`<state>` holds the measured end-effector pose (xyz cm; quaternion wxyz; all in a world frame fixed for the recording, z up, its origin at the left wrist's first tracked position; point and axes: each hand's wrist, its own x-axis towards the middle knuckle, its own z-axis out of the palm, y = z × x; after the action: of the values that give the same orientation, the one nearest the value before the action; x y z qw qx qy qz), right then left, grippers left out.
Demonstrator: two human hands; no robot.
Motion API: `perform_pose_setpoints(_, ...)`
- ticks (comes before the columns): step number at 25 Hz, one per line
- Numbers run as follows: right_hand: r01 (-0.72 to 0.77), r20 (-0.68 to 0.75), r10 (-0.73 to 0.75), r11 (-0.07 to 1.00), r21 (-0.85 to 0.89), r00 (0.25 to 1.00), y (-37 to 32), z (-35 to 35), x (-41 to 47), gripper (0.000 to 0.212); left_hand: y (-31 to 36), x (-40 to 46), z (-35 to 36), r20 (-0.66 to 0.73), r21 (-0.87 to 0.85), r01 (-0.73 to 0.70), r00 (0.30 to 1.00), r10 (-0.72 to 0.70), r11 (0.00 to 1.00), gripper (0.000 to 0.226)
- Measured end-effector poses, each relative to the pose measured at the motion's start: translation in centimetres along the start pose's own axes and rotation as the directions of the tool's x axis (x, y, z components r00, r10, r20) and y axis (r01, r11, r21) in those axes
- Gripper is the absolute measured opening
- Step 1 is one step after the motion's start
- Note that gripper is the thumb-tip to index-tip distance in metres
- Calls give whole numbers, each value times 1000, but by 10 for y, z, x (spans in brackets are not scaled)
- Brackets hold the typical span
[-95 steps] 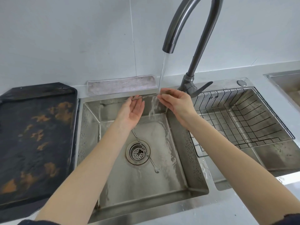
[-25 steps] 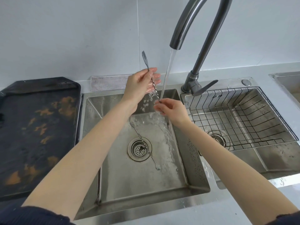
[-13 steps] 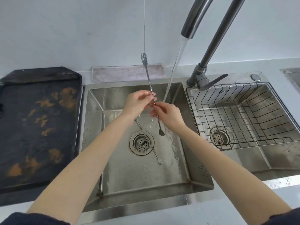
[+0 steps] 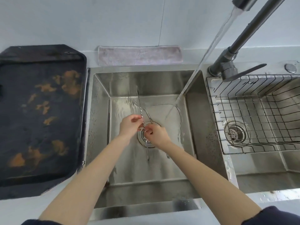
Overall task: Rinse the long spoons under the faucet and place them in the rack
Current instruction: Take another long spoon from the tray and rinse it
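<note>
A long spoon [image 4: 140, 111] stands nearly upright over the sink [image 4: 100, 127] drain, pinched mid-handle by the left hand [image 4: 129, 125] and right hand [image 4: 155, 133], clear of the faucet [image 4: 240, 38] stream, so rinsing looks finished; next, carry it right into the rack [image 4: 253, 114].

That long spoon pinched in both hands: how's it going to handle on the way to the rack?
The long spoon is probably stiff: its thin metal shaft looks straight beyond the left hand and right hand. Likely light, being so slender. Wet, so possibly slippery, though the twisted shaft should help grip.
</note>
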<state>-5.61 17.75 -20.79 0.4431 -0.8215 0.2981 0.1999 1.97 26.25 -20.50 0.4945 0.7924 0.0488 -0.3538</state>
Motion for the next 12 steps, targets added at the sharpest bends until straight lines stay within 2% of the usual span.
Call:
perform_pose_setpoints(5, -74, 83, 77, 996, -46, 994, 6, 22, 13, 27, -32, 19, -2, -32, 31, 88, 996, -87, 996, 9)
perform_pose_setpoints(12, -146, 72, 148, 989, -31, 986, 15, 38, 28, 27, -56, 39, 9, -45, 38, 190, 981, -188, 981, 17)
